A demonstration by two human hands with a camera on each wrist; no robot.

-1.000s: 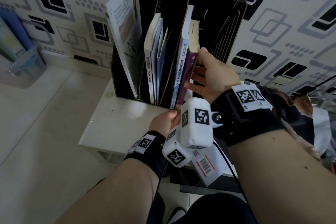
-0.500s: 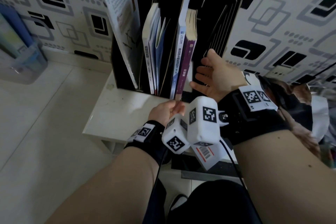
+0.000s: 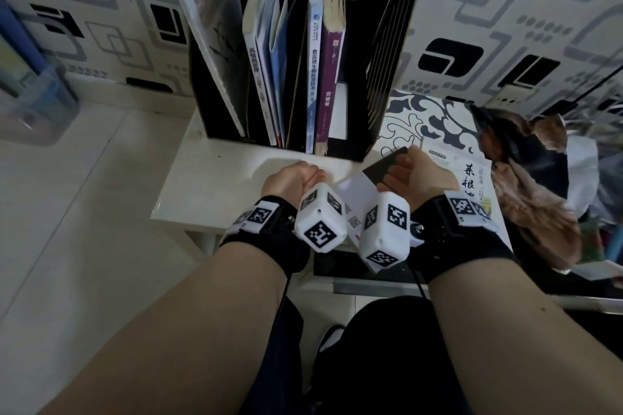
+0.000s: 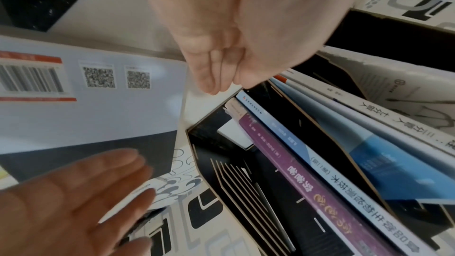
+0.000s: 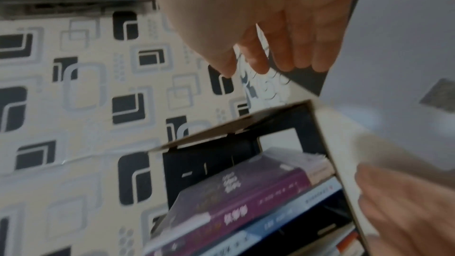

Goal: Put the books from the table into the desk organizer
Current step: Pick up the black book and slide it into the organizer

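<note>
Head view: the black desk organizer (image 3: 296, 54) is seen upright on the white table (image 3: 215, 172), books filed inside and room left right of the purple book (image 3: 332, 61). A white-and-dark book (image 3: 357, 185) lies flat at the table's front edge.
Left wrist view: the left hand (image 4: 236, 26) is loosely curled, nothing held.
Right wrist view: the right hand (image 5: 270, 17) is spread flat above that book's corner, nothing gripped.

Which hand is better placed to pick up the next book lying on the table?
Right. The right hand is open directly over the white-and-dark book beside the desk organizer. The left hand is loosely curled over bare table, farther off.
</note>
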